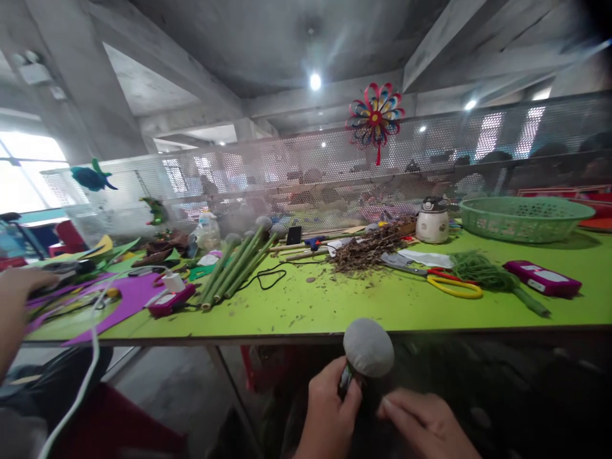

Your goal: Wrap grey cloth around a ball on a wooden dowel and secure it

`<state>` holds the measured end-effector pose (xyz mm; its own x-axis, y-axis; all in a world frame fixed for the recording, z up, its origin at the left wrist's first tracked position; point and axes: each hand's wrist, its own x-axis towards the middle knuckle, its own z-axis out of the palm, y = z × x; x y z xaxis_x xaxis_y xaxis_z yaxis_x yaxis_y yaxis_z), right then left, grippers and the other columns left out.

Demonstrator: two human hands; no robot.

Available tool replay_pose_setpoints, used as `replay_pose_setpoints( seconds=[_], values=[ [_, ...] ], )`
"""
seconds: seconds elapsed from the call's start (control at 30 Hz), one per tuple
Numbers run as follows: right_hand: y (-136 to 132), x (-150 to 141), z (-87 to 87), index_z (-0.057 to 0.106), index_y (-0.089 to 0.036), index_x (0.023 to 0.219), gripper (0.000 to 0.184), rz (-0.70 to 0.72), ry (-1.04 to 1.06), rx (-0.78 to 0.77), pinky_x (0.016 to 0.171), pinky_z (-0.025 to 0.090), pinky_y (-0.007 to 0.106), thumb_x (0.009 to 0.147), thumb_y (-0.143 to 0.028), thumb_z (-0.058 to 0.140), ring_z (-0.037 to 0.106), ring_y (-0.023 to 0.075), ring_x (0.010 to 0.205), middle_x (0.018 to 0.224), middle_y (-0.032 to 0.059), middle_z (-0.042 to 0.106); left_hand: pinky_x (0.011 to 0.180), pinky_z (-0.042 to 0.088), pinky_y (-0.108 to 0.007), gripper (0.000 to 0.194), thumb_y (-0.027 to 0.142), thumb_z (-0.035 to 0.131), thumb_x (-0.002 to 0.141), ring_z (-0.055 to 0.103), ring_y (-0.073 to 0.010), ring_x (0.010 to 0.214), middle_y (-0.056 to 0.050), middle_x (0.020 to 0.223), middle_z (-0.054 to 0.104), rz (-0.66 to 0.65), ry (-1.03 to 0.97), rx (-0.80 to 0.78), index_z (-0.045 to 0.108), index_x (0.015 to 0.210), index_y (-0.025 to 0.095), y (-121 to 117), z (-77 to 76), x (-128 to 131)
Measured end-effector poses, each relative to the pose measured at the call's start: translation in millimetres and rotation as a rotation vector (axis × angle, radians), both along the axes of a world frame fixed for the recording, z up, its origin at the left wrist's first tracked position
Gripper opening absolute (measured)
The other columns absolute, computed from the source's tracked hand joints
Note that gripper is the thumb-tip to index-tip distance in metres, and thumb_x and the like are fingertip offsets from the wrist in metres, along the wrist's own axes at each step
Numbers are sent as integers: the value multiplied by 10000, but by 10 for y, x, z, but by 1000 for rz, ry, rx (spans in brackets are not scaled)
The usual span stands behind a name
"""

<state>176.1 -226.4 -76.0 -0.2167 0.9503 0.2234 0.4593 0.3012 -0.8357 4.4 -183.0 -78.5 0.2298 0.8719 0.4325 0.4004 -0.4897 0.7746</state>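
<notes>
Just in front of the table edge, my left hand (329, 401) grips a grey round-headed stick by its dark, narrow stem below the head. The smooth grey head (368, 347) looks fabric-covered and tilts toward the right. Close by on the right, my right hand (423, 417) has thumb and fingers pinched together, apart from the head. Anything thin between those fingertips is too small to make out. On the table, several green stalks (239, 271) with similar grey heads lie in a bundle.
A bright green table (296, 312) spans the view. It carries scissors (452, 284), dry brown plant bits (368, 248), green string (482, 271), a magenta device (542, 278), a green basket (526, 220) and a jar (432, 223). Another person's hand (29, 280) and a white cable (94, 344) are left.
</notes>
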Motion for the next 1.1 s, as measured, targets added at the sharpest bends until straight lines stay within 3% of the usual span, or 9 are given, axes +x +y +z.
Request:
replay_pose_setpoints(
  seconds=[0.13, 0.37, 0.57, 0.73, 0.8, 0.9, 1.0, 1.07, 1.1],
  values=[
    [30, -65, 92, 641, -174, 756, 393, -10, -9, 56, 608, 396, 223, 921, -414, 377, 586, 155, 661, 684, 20, 648, 768, 464, -241, 222, 224, 490, 852, 625, -167, 822, -53, 910, 696, 28, 21, -5, 646, 999, 166, 17, 81, -21],
    [-99, 131, 579, 590, -170, 717, 323, 50, -288, 182, 578, 321, 229, 942, -292, 394, 528, 114, 599, 648, 2, 603, 782, 475, -325, 295, 252, 503, 852, 632, -208, 851, -84, 943, 686, 108, 280, 44, 545, 1127, 155, -68, 394, -99],
    [-246, 341, 1053, 566, -160, 675, 243, 101, -664, 444, 548, 259, 251, 890, -175, 453, 488, 112, 566, 627, 16, 597, 791, 473, -374, 224, 225, 465, 870, 606, -247, 906, -110, 989, 664, 28, 635, 282, 564, 1059, 157, -200, 555, -54],
    [-69, 401, 1352, 654, -144, 721, 225, 180, -705, 505, 552, 285, 237, 873, -172, 491, 522, 114, 574, 649, 43, 649, 696, 459, -340, 162, 198, 440, 884, 579, -223, 807, -70, 881, 639, -105, 779, 368, 555, 995, 174, -359, 629, -33],
    [103, 428, 1344, 697, -142, 797, 216, 255, -609, 436, 586, 330, 225, 877, -213, 509, 565, 121, 620, 709, 57, 691, 658, 444, -326, 149, 197, 428, 892, 563, -215, 770, -55, 839, 619, -187, 807, 383, 555, 968, 178, -412, 645, -33],
    [378, 476, 1161, 720, -124, 851, 225, 354, -400, 228, 617, 384, 221, 850, -271, 551, 589, 130, 653, 768, 68, 714, 628, 426, -323, 163, 207, 412, 905, 545, -212, 743, -54, 817, 602, -243, 809, 382, 560, 966, 172, -472, 665, -52],
    [516, 472, 796, 713, -103, 787, 259, 392, -86, -107, 632, 419, 246, 763, -348, 632, 568, 140, 635, 719, 53, 688, 644, 432, -320, 178, 217, 432, 900, 547, -209, 763, -60, 840, 609, -286, 726, 364, 555, 1018, 165, -513, 677, -104],
    [462, 405, 495, 687, -105, 712, 314, 380, 172, -347, 584, 416, 262, 637, -408, 727, 520, 134, 567, 621, 25, 631, 674, 443, -314, 209, 230, 447, 898, 562, -204, 792, -62, 871, 625, -313, 634, 349, 541, 1073, 166, -525, 668, -154],
    [389, 352, 345, 668, -111, 680, 341, 337, 308, -389, 564, 407, 263, 582, -424, 760, 484, 122, 534, 569, 5, 589, 697, 450, -313, 221, 236, 455, 896, 573, -202, 814, -65, 897, 636, -307, 586, 341, 537, 1090, 169, -523, 654, -179]
  ],
)
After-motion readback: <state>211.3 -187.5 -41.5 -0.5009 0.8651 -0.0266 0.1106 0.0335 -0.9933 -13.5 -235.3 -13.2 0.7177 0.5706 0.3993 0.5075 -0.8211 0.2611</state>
